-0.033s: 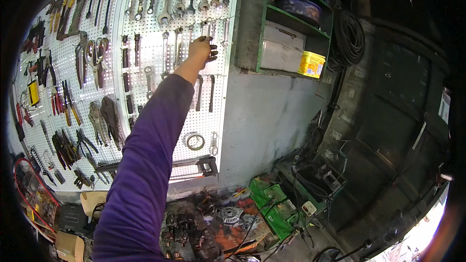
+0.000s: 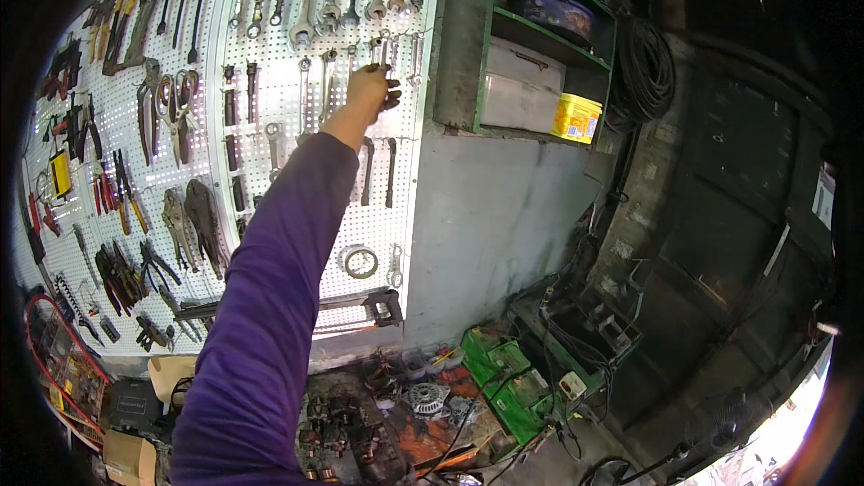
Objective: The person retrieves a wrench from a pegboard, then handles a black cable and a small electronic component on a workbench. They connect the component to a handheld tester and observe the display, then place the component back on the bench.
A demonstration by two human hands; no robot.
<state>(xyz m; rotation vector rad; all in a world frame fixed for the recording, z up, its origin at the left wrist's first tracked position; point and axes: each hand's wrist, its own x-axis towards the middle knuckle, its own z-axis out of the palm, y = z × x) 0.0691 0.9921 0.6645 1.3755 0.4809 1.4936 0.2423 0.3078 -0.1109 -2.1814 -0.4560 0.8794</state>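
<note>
My left hand reaches up to the white pegboard, its purple sleeve crossing the view from the lower edge. The fingers curl around the place where a small wrench hangs, its upper end showing just above the hand. Its lower part is hidden by the hand. Beside it hang more combination wrenches, one to the left and another to the right. A row of larger wrenches hangs above. My right hand is out of view.
Pliers, scissors and screwdrivers hang on the board's left part. A hacksaw and a ring-shaped roll are lower down. Right of the board stands a green-edged shelf with a yellow tub. Below lie greasy parts and a green tray.
The whole view has shifted very slightly to the left. My left hand stays at the same wrench.
</note>
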